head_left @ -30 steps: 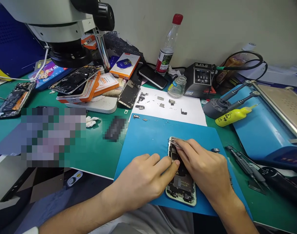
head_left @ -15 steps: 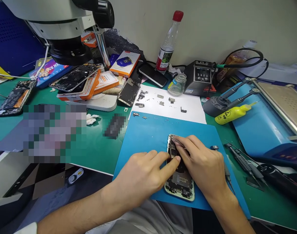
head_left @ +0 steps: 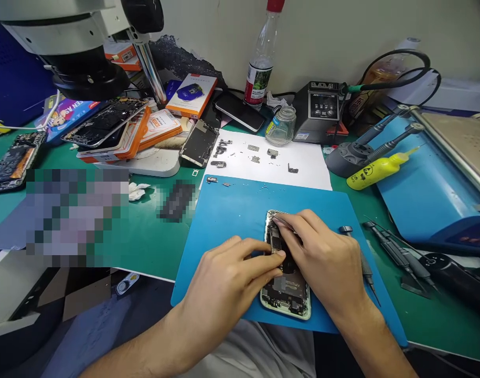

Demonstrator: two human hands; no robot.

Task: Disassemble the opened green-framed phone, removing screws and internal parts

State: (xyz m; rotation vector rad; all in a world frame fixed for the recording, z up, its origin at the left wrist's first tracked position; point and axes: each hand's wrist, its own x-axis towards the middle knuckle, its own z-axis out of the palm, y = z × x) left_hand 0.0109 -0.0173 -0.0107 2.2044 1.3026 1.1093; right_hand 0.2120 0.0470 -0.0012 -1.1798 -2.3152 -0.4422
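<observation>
An opened smartphone (head_left: 289, 294) lies on the blue mat (head_left: 224, 226), its inner parts bare inside a pale frame. My right hand (head_left: 326, 252) is closed around slim metal tweezers (head_left: 282, 221), whose tips reach into the phone's upper left corner. My left hand (head_left: 232, 283) rests over the phone's left edge. Its fingertips are drawn together above the parts near the middle, and whatever lies between them is hidden. Both hands cover much of the phone's centre and right side. Beside my right hand lies a screwdriver (head_left: 366, 270).
Small phone parts lie on a white sheet (head_left: 240, 165) behind the mat. Further back stand a glass jar (head_left: 281, 126), a bottle (head_left: 259, 79) and a black station (head_left: 320, 113). A yellow squeeze bottle (head_left: 375, 170) and tools (head_left: 397, 257) are at right; a microscope (head_left: 86, 68) overhangs the left.
The view has shifted slightly. My left thumb has come down lower and my left fingers have rearranged over the phone's middle. My right hand keeps the tweezers at the upper corner.
</observation>
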